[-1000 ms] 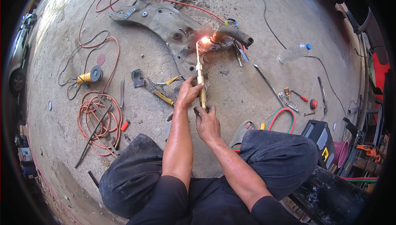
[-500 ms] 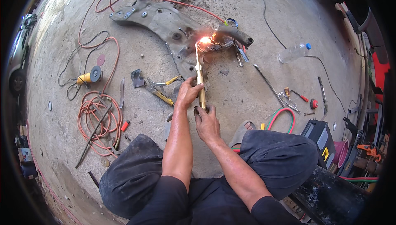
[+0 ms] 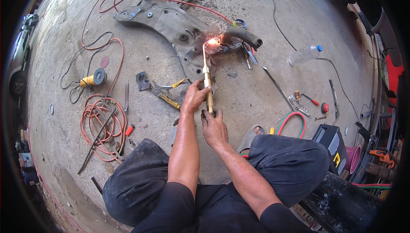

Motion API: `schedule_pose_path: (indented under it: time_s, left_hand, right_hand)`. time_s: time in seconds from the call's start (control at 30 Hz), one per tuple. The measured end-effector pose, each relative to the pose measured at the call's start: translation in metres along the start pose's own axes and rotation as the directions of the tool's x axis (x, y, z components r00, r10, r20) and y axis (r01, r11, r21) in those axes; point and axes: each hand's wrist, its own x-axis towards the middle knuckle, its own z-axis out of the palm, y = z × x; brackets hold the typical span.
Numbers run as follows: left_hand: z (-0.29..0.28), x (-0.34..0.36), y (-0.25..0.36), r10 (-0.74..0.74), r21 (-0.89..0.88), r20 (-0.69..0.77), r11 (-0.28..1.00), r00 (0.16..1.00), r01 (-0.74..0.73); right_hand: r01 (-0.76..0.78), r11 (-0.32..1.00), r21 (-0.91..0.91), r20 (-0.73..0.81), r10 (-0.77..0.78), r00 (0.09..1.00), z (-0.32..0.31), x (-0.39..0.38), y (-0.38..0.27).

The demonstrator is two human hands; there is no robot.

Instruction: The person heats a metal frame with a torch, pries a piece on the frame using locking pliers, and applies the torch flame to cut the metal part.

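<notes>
A brass gas torch (image 3: 207, 77) points away from me, its thin bent nozzle reaching a grey metal car subframe (image 3: 168, 19) on the concrete floor. Bright orange glow and flying sparks (image 3: 213, 41) show where the tip meets the metal, near the subframe's right tube end. My left hand (image 3: 196, 94) is closed around the torch's middle. Lower down, my right hand (image 3: 215, 126) grips its rear end, fingers partly hidden. Left of my left hand lie yellow-handled locking pliers (image 3: 165, 97). Past the glow, more hand tools (image 3: 248, 57) rest against the part.
An orange hose coil (image 3: 100, 126) and a yellow angle grinder (image 3: 92, 79) lie on the left. To the right are a clear plastic bottle (image 3: 304, 55), a long metal bar (image 3: 277, 85), a red-and-green hose (image 3: 292, 119) and a black toolbox (image 3: 329, 141).
The glow looks a little smaller, and more sparks now spray upward from it. My hands and the torch have hardly moved.
</notes>
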Motion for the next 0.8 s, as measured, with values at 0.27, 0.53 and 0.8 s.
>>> schedule_pose_path:
  time_s: [0.27,0.53,0.8]
  left_hand:
    - [0.0019,-0.0039,0.0036,0.009,-0.031,-0.027,0.999,1.000,-0.010]
    - [0.0023,-0.0007,0.0042,0.017,-0.002,-0.025,1.000,1.000,-0.017]
    - [0.0028,-0.0019,0.0075,-0.005,-0.006,-0.011,1.000,1.000,0.005]
  right_hand:
    - [-0.002,1.000,0.003,0.008,0.002,1.000,-0.0012,0.0004,-0.0001]
    - [0.011,1.000,0.007,-0.011,-0.011,1.000,-0.0010,0.0017,0.0010]
    - [-0.006,1.000,0.006,-0.001,0.006,1.000,-0.0035,0.0023,-0.0007]
